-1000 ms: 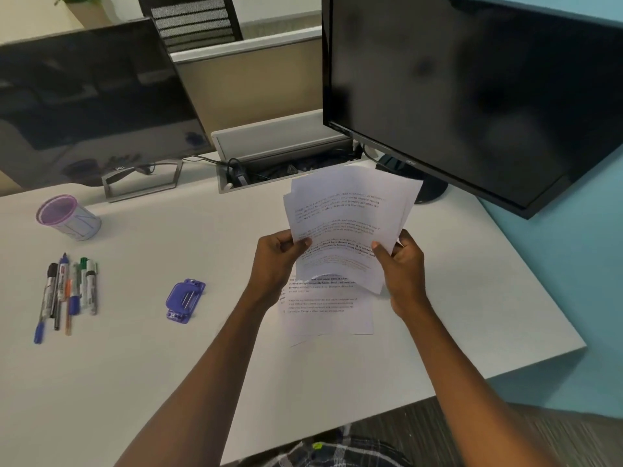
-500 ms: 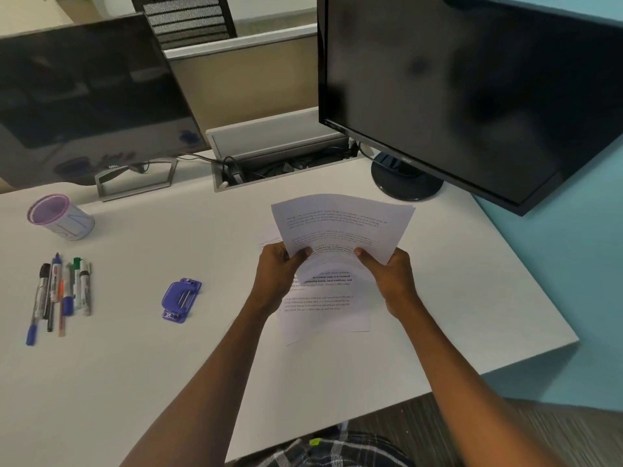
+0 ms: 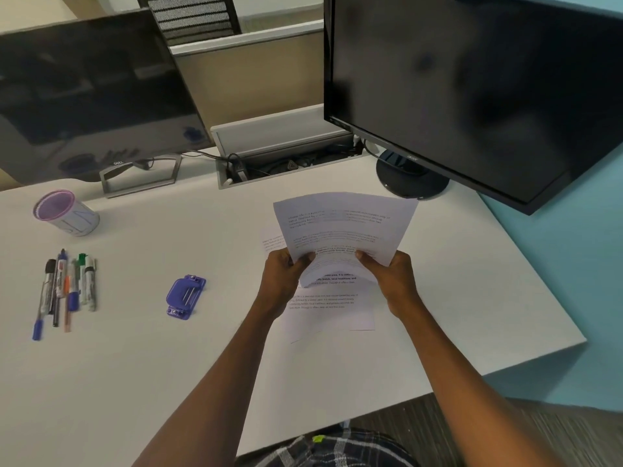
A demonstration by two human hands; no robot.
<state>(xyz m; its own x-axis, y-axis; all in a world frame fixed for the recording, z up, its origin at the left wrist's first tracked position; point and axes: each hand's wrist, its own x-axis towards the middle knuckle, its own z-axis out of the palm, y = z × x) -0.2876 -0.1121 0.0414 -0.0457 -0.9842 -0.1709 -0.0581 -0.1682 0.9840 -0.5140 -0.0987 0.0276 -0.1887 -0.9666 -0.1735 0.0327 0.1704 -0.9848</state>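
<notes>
Over bench (image 3: 135, 365): sheaf (image 3: 344, 224) hovering straight above loose pages (image 3: 330, 311)
Left grip (image 3: 283, 278): pinching near-left corner
Right grip (image 3: 394, 281): pinching near-right corner

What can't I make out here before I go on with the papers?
Head view:
- Print on held sheets: too small, blurred.
- Number of held sheets: they overlap.
- Text on desk sheets: partly hidden by held sheets, left hand, right hand.
- Top of right monitor: cut off by the frame edge.

Even, soft indoor light, faint shadows, slight overall blur, wide-angle bending at the edges.
</notes>
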